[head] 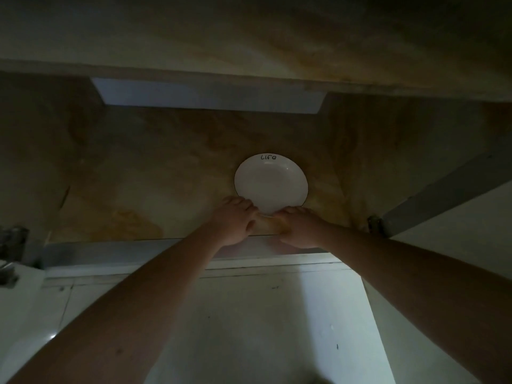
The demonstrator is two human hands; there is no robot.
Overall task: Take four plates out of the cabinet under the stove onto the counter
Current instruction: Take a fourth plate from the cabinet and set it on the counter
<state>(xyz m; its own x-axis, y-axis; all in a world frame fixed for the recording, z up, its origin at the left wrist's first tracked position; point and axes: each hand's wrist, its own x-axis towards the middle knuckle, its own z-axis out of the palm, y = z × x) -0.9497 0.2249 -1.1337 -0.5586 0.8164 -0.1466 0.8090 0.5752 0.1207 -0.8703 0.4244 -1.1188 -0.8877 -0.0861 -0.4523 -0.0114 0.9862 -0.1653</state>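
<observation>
Both my hands, left (235,220) and right (297,227), pinch the plate's (270,184) near rim; it lies on the cabinet floor (144,173). With only fingertips gripping, I judge it could tip and slip on lifting.

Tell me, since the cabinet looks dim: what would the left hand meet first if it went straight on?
The left hand already has its fingers at the near rim of the white plate; beyond that, probably the cabinet's back wall.
</observation>
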